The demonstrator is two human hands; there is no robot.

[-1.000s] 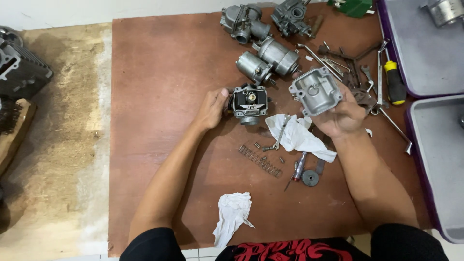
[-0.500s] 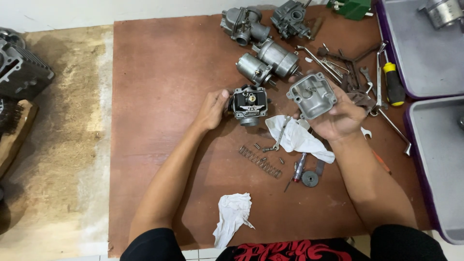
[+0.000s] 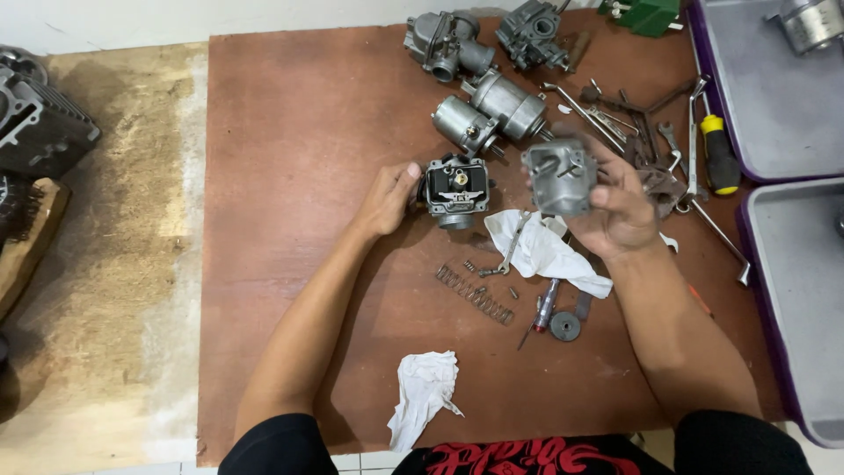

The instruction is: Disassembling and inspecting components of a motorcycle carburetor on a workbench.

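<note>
My right hand (image 3: 620, 207) holds a grey metal float bowl (image 3: 560, 178) up above a white rag (image 3: 545, 251), its hollow side tilted toward me. My left hand (image 3: 389, 195) rests on the brown board and grips the left side of a dark carburetor body (image 3: 457, 189) that sits upright. A small wrench (image 3: 510, 246) lies across the rag. Below it lie a long coil spring (image 3: 475, 295), a few small screws, a red-handled small screwdriver (image 3: 542, 312) and a dark round cap (image 3: 564, 326).
Several more carburetors (image 3: 492, 101) lie at the board's (image 3: 308, 176) far edge, with loose wrenches (image 3: 633, 110) and a yellow-handled screwdriver (image 3: 719, 149) to their right. Purple-rimmed trays (image 3: 774, 97) stand at the right. A second rag (image 3: 422, 391) lies near me. An engine cylinder (image 3: 40, 123) sits far left.
My right hand has lifted the float bowl and turned it toward me, moving it slightly left over the rag. My left hand has stayed on the carburetor body.
</note>
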